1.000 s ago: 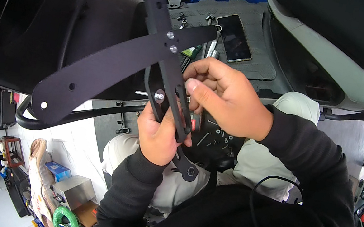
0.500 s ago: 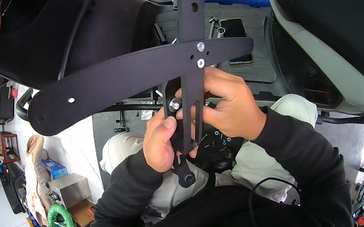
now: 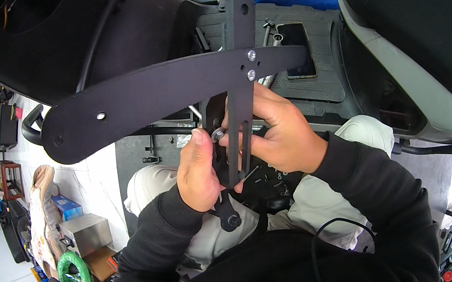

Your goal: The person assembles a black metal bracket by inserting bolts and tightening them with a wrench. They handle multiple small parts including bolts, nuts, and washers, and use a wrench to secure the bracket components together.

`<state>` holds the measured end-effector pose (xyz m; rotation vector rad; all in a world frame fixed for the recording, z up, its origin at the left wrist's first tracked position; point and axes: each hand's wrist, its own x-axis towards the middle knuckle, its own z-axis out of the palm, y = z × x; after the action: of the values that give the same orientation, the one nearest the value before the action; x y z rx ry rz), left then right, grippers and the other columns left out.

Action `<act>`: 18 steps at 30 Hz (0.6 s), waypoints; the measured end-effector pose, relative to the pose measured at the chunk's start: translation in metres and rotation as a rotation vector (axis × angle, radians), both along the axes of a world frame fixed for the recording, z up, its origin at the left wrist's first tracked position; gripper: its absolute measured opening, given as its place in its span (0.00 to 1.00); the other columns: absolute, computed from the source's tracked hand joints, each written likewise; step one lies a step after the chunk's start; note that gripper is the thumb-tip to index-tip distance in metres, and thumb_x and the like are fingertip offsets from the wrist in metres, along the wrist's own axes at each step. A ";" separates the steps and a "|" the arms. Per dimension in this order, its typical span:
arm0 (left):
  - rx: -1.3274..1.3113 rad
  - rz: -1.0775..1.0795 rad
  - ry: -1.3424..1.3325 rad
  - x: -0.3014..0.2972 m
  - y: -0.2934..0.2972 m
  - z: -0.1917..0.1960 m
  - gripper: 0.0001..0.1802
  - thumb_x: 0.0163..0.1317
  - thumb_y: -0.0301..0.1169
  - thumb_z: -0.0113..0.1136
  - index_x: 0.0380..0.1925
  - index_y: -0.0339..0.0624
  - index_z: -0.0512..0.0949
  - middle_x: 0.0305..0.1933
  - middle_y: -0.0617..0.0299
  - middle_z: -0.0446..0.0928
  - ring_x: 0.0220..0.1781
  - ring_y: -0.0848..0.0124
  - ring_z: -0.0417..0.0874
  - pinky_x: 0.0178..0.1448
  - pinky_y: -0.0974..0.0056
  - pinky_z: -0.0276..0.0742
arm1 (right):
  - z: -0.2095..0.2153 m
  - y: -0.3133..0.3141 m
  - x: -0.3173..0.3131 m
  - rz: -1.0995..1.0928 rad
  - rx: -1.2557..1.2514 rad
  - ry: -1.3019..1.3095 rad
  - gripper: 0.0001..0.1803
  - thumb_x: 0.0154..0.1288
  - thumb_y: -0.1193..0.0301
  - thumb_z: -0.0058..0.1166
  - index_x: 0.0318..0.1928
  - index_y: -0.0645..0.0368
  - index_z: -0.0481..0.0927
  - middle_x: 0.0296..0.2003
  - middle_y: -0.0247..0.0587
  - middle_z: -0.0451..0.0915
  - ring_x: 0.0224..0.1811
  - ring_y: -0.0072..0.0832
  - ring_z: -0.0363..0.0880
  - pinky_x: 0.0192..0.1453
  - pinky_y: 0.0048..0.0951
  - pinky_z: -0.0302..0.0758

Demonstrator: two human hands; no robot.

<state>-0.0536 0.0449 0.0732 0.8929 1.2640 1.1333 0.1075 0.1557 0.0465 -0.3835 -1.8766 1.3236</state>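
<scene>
A black metal bracket stands before me, with a long curved bar (image 3: 145, 88) fastened by two silver screws across a slotted upright bar (image 3: 234, 124). My left hand (image 3: 198, 172) is closed round the bracket's lower part, its thumb pointing up beside a silver bolt (image 3: 217, 133). From the other side, my right hand (image 3: 290, 134) reaches behind the upright, with thumb and fingertips at the bolt. The upright partly hides those fingertips. Below my left hand, a short black arm with a round end (image 3: 230, 220) sticks out.
A scooter footboard (image 3: 312, 92) lies beyond the bracket, carrying a phone (image 3: 298, 39) and a socket tool (image 3: 277, 41). The scooter's black front panel (image 3: 161, 28) is at left, its seat (image 3: 429, 31) at right. Small washers (image 3: 280, 175) lie between my knees.
The bracket has shifted slightly, its curved bar moving a little right and up at the left end. My left thumb has moved up and left, and the bolt now sits at a different angle.
</scene>
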 end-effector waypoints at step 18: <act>-0.076 0.138 0.011 0.011 -0.006 0.004 0.46 0.80 0.69 0.23 0.46 0.35 0.76 0.20 0.54 0.76 0.14 0.69 0.73 0.19 0.69 0.67 | -0.008 0.000 -0.001 0.061 -0.002 0.021 0.16 0.67 0.74 0.67 0.54 0.60 0.82 0.53 0.38 0.77 0.51 0.33 0.83 0.57 0.35 0.82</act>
<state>-0.0429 0.0388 0.0775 0.7658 1.3862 1.1813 0.1063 0.1561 0.0384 -0.3142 -1.8837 1.3646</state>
